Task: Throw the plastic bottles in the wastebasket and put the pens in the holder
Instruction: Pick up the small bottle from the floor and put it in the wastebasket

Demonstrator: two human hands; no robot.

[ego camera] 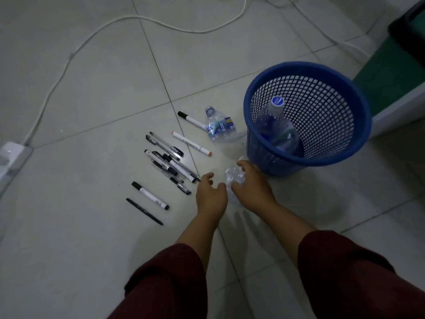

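A blue mesh wastebasket (358, 143) stands on the tiled floor at the right, with one clear bottle (277, 127) leaning inside it. Just left of the basket a small labelled bottle (218, 126) lies on its side. My right hand (251, 187) grips a crumpled clear bottle (234, 177) low over the floor, in front of the basket. Beside it, my left hand (210, 195) hovers with fingers apart and holds nothing. Several pens and markers (171, 162) lie scattered to the left. No pen holder is in view.
A white cable (69, 58) snakes across the floor at the back, leading to a white power strip (11, 157) at the left edge. A green and white object (395, 72) stands at the right, behind the basket.
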